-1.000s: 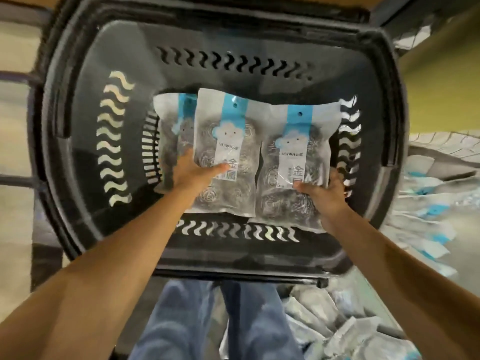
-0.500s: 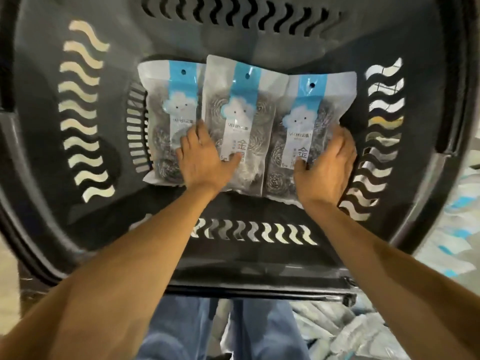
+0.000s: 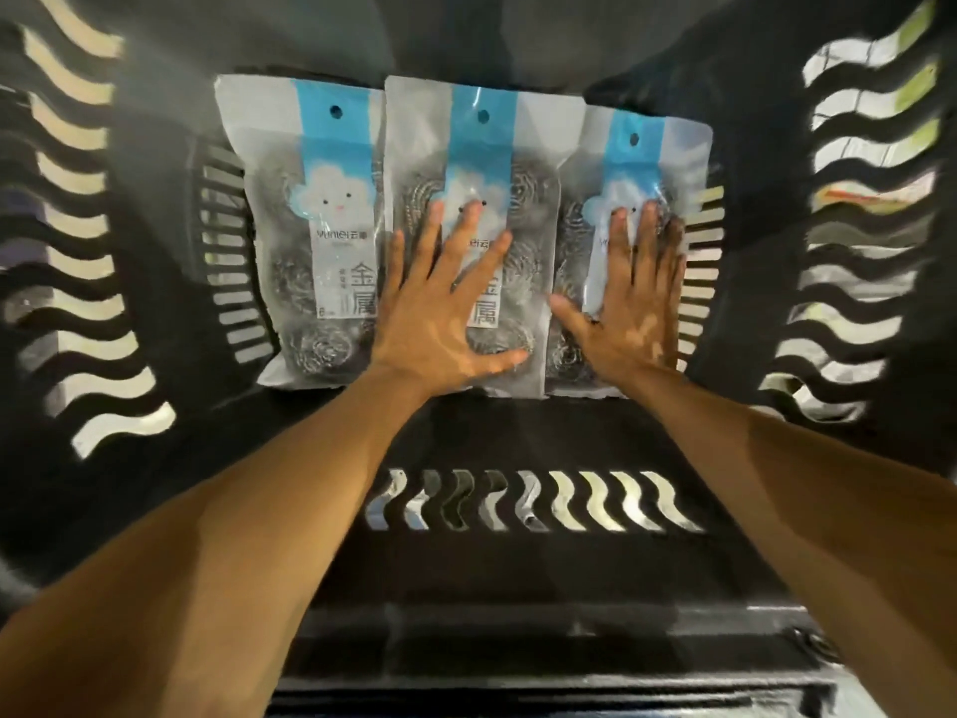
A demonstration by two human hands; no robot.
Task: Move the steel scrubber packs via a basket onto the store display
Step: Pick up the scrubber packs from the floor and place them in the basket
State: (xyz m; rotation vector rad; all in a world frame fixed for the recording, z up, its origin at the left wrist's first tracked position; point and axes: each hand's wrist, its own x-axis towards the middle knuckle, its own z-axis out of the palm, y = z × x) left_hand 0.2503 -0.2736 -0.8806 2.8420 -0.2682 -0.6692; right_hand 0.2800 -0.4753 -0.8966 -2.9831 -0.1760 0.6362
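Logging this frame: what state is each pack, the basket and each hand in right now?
Left pack, sealed, flat on the basket floor, no hand on it.
Middle pack, sealed, flat, under the left hand.
Right pack, sealed, flat, under the right hand.
Basket, holds the three packs side by side.
Left hand, open, fingers spread.
Right hand, open, fingers straight.

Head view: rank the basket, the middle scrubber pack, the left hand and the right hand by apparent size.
1. basket
2. middle scrubber pack
3. left hand and right hand: they look alike, so not ranked.
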